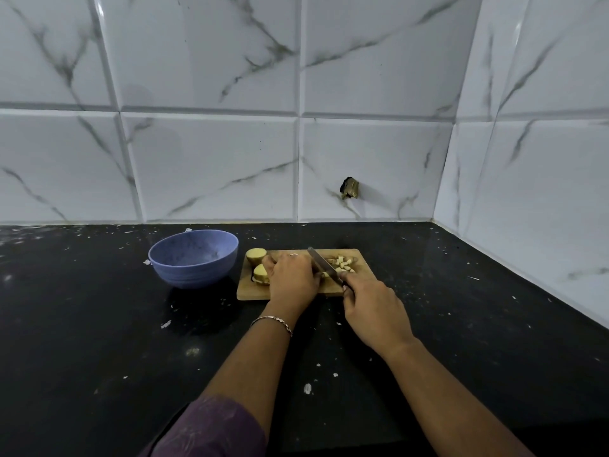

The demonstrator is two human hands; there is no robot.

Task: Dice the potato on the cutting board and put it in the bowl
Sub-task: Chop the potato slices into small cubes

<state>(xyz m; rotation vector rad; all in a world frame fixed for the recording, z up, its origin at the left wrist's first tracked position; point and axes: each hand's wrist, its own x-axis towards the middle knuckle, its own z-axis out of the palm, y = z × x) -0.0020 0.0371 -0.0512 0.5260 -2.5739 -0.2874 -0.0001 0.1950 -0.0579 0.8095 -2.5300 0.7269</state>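
Wooden board (250, 293): mid-dicing, I'd say. Left hand (291, 275) curls over potato (261, 274); right hand (372, 311) grips knife (324, 265). Cubes (342, 263) beside blade. Next likely: remaining cuts, then bowl (197, 275).

Legible markings: none. We read no text, label, brand, number or sign on the blue bowl (194, 258), the wooden cutting board (250, 291), the knife (321, 262) or the marble-patterned wall tiles (211, 166).
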